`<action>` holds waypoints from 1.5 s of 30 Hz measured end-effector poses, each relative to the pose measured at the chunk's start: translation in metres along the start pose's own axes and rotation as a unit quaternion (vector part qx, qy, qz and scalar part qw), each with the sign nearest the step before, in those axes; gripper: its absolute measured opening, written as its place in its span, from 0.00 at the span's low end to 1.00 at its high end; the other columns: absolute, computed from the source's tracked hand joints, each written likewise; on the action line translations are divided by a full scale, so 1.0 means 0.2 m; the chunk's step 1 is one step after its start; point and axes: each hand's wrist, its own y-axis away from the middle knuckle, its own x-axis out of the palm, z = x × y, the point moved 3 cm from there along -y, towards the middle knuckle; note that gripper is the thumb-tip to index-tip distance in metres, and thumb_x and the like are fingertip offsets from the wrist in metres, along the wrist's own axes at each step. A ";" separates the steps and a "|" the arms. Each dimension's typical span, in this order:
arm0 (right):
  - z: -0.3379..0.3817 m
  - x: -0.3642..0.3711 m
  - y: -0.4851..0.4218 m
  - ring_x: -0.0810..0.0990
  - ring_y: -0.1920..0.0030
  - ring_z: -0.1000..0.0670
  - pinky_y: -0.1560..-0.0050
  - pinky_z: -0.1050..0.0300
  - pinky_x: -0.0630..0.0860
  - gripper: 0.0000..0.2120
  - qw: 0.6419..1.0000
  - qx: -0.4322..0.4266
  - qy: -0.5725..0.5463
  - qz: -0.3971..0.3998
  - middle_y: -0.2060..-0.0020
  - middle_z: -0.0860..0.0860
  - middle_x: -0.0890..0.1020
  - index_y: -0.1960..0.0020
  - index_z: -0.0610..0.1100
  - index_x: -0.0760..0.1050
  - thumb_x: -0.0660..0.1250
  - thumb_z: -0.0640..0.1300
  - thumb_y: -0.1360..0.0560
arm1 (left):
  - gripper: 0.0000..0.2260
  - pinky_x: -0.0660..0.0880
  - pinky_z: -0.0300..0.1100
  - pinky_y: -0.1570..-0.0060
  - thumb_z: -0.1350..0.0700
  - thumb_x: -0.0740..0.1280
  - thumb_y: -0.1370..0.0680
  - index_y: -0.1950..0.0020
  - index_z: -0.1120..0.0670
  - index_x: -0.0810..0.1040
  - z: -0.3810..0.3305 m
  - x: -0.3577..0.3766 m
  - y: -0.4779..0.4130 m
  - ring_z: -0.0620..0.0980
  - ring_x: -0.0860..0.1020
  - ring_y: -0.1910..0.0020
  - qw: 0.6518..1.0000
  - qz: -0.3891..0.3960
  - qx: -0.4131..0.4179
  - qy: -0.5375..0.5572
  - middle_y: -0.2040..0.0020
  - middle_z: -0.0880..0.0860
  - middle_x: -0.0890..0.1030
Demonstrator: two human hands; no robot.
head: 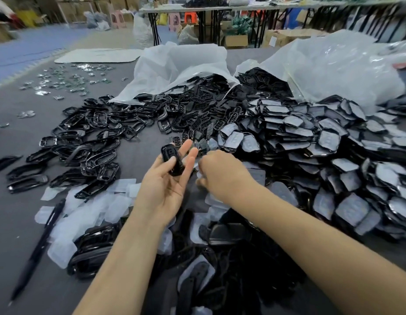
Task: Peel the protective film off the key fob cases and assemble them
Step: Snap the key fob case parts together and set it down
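Observation:
My left hand [165, 185] is palm up at the centre and holds a glossy black key fob case [172, 161] with thumb and fingers around it. Just to its right, my right hand [222, 172] is turned back up with its fingers curled under; what they hold is hidden. A large heap of film-covered case backs [311, 142] spreads to the right. Black case frames [84, 142] lie scattered to the left. Small button pads [202, 119] spill from a bag in the middle. Peeled clear films [88, 210] pile up under my left forearm.
Two white plastic bags [174, 67] lie open at the back of the grey table [15, 246]. A black pen [38, 246] lies at the near left. Small shiny parts [61, 80] are scattered at the far left. More finished black cases [220, 258] lie between my forearms.

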 end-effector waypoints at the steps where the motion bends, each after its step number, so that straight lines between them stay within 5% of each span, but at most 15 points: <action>1: 0.02 0.00 -0.01 0.78 0.45 0.41 0.59 0.53 0.67 0.07 0.999 -0.003 0.035 -0.015 0.48 0.44 0.78 0.45 0.42 0.74 0.64 0.40 0.23 | 0.11 0.80 0.38 0.62 0.67 0.53 0.18 0.47 0.63 0.74 0.00 0.00 0.00 0.54 0.84 0.53 1.000 0.000 0.002 -0.002 0.47 0.61 0.83; 6: 0.05 0.00 0.00 0.76 0.43 0.44 0.56 0.54 0.65 0.09 0.994 -0.043 0.076 -0.071 0.48 0.47 0.78 0.43 0.44 0.73 0.65 0.43 0.23 | 0.11 0.80 0.38 0.63 0.67 0.54 0.18 0.50 0.62 0.76 -0.01 0.00 0.01 0.55 0.84 0.54 0.999 -0.024 0.032 -0.001 0.54 0.57 0.85; 9: -0.03 -0.06 0.06 0.76 0.54 0.47 0.60 0.57 0.67 0.05 0.976 0.017 -0.126 -0.175 0.58 0.48 0.79 0.55 0.44 0.71 0.64 0.45 0.25 | 0.10 0.80 0.39 0.62 0.67 0.55 0.18 0.49 0.63 0.75 0.00 0.01 0.00 0.57 0.84 0.54 0.996 -0.046 0.061 -0.045 0.60 0.55 0.85; 12: -0.18 -0.12 0.14 0.73 0.70 0.53 0.67 0.58 0.71 0.05 0.886 0.128 -0.374 -0.242 0.71 0.52 0.77 0.63 0.44 0.73 0.66 0.42 0.28 | 0.09 0.80 0.39 0.62 0.67 0.55 0.18 0.47 0.61 0.75 0.03 0.03 0.02 0.58 0.84 0.54 0.991 -0.041 0.082 -0.100 0.58 0.55 0.85; 17: -0.30 -0.06 0.29 0.79 0.69 0.52 0.72 0.61 0.76 0.09 0.655 0.201 -0.706 -0.182 0.67 0.47 0.78 0.62 0.42 0.75 0.64 0.33 0.24 | 0.09 0.80 0.39 0.61 0.66 0.56 0.18 0.46 0.59 0.75 0.11 0.07 0.04 0.59 0.84 0.54 0.984 -0.001 0.063 -0.167 0.54 0.57 0.85; 21: -0.32 -0.01 0.35 0.80 0.72 0.54 0.68 0.64 0.78 0.07 0.569 0.175 -0.784 -0.173 0.73 0.50 0.79 0.58 0.39 0.75 0.65 0.29 0.26 | 0.08 0.80 0.40 0.62 0.66 0.57 0.19 0.45 0.59 0.74 0.18 0.11 0.07 0.57 0.85 0.57 0.979 0.041 0.036 -0.197 0.54 0.58 0.85; 27: -0.35 -0.01 0.39 0.82 0.69 0.50 0.67 0.64 0.79 0.16 0.546 0.166 -0.806 -0.154 0.69 0.47 0.81 0.50 0.36 0.79 0.71 0.38 0.38 | 0.08 0.80 0.40 0.62 0.66 0.59 0.21 0.46 0.59 0.75 0.21 0.11 0.09 0.58 0.85 0.57 0.974 0.062 0.023 -0.218 0.57 0.57 0.84; 32: -0.33 -0.02 0.39 0.84 0.70 0.44 0.69 0.64 0.77 0.04 0.565 0.135 -0.798 -0.159 0.71 0.46 0.81 0.61 0.41 0.79 0.71 0.40 0.36 | 0.07 0.81 0.41 0.62 0.65 0.60 0.21 0.48 0.58 0.76 0.24 0.10 0.08 0.56 0.84 0.61 0.967 0.063 0.011 -0.246 0.59 0.56 0.84; 36: -0.32 -0.03 0.40 0.83 0.68 0.42 0.70 0.61 0.78 0.06 0.571 0.132 -0.795 -0.153 0.69 0.44 0.80 0.63 0.42 0.78 0.72 0.41 0.39 | 0.10 0.81 0.41 0.62 0.61 0.64 0.27 0.46 0.58 0.76 0.23 0.09 0.07 0.56 0.85 0.60 0.967 0.069 0.011 -0.245 0.58 0.57 0.84; 41: -0.33 -0.05 0.40 0.84 0.64 0.34 0.74 0.63 0.75 0.13 0.564 0.127 -0.805 -0.135 0.68 0.48 0.81 0.51 0.40 0.77 0.68 0.38 0.36 | 0.13 0.81 0.41 0.62 0.59 0.66 0.30 0.46 0.57 0.77 0.24 0.06 0.06 0.58 0.85 0.59 0.967 0.076 0.012 -0.244 0.57 0.59 0.84; 45: -0.33 -0.07 0.41 0.85 0.67 0.43 0.74 0.62 0.76 0.12 0.565 0.121 -0.806 -0.132 0.70 0.47 0.82 0.53 0.40 0.78 0.69 0.40 0.36 | 0.10 0.80 0.41 0.62 0.59 0.66 0.29 0.49 0.54 0.80 0.25 0.05 0.06 0.56 0.85 0.61 0.964 0.088 0.017 -0.252 0.57 0.59 0.84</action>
